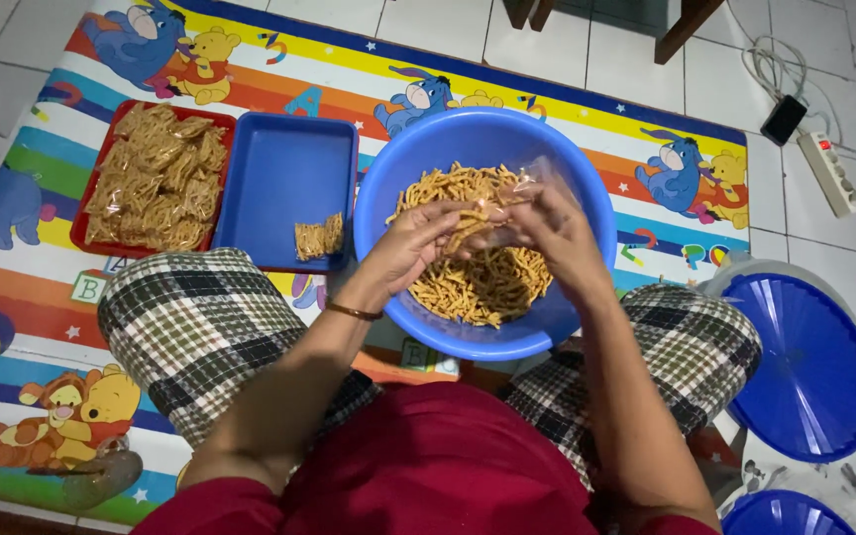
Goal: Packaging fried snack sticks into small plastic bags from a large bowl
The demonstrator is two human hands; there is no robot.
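Over the blue basin (587,213) of fried snack sticks (487,282), both hands, left (410,243) and right (552,233), are gripping a clear plastic bag (537,178), best kept low so spills are landing inside.

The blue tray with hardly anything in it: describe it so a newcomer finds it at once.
On the cartoon play mat, left of the round blue basin, two rectangular trays sit side by side. The blue tray holds one small snack packet; its neighbour, the red tray, is heaped with packets.

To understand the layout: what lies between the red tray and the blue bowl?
The head view shows a blue tray between the red tray and the blue bowl, holding one small packet of snack sticks.
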